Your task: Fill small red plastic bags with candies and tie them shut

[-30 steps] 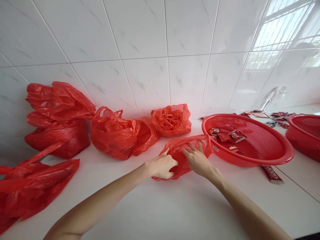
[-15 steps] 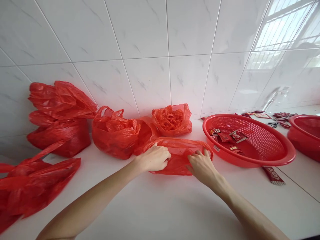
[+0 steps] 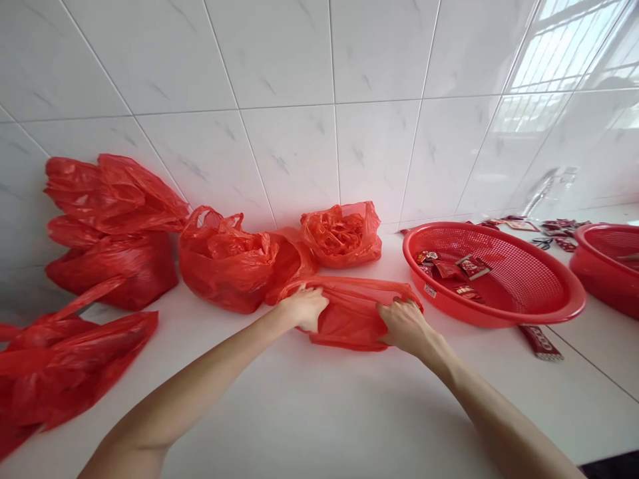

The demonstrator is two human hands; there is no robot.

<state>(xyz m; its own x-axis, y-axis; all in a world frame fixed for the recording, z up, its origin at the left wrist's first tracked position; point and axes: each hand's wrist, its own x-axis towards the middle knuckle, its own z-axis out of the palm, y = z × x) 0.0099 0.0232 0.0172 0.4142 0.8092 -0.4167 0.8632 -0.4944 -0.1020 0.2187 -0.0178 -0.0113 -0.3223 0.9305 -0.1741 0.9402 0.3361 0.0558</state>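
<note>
A thin red plastic bag lies on the white counter in front of me, its mouth pulled wide. My left hand is closed on the bag's left edge. My right hand is closed on its right edge. The bag is stretched between the two hands. Right beside it stands a round red mesh basket with several small red packets inside.
Several filled red plastic bags sit along the tiled wall, with more bags stacked at the left. A second red basket is at the far right. One loose red packet lies on the counter by the basket.
Both hands have drawn apart, stretching the bag's mouth wide and flat. They went from pinching the bag close together to gripping its two opposite edges.
</note>
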